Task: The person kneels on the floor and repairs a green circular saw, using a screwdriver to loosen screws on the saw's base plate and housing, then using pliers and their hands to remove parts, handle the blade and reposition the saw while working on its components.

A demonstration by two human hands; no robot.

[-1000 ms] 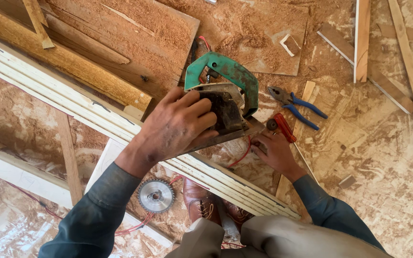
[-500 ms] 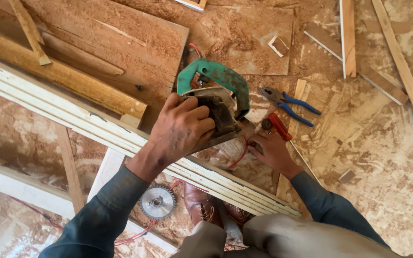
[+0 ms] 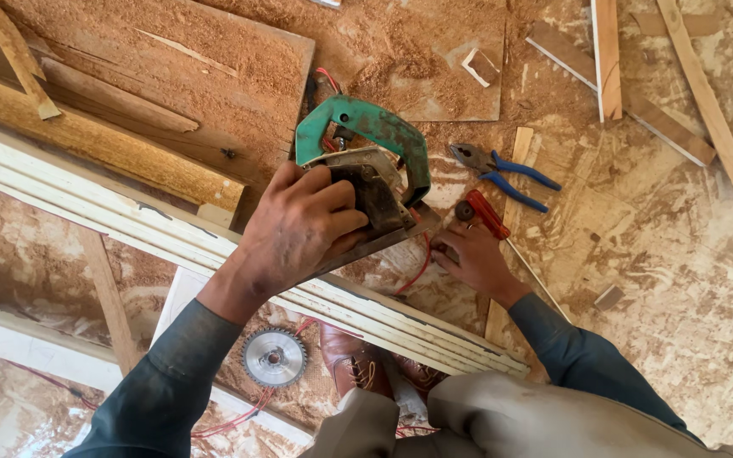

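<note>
My left hand (image 3: 299,229) grips the body of a green circular saw (image 3: 366,161) that rests on a long pale moulded strip of wood (image 3: 86,203) running diagonally. My right hand (image 3: 468,259) is beside the saw's base plate with its fingers curled on a red-handled screwdriver (image 3: 485,212) at the plate's edge. A red cable (image 3: 417,271) loops under the saw between my hands.
Blue-handled pliers (image 3: 506,174) lie just right of the saw. A loose round saw blade (image 3: 273,356) lies on the floor below the strip, near my brown shoe (image 3: 349,360). Boards, slats and offcuts lie around on the sawdust-covered floor.
The view has shifted slightly. My left hand stays on the saw and my right hand stays at the base plate with the screwdriver.
</note>
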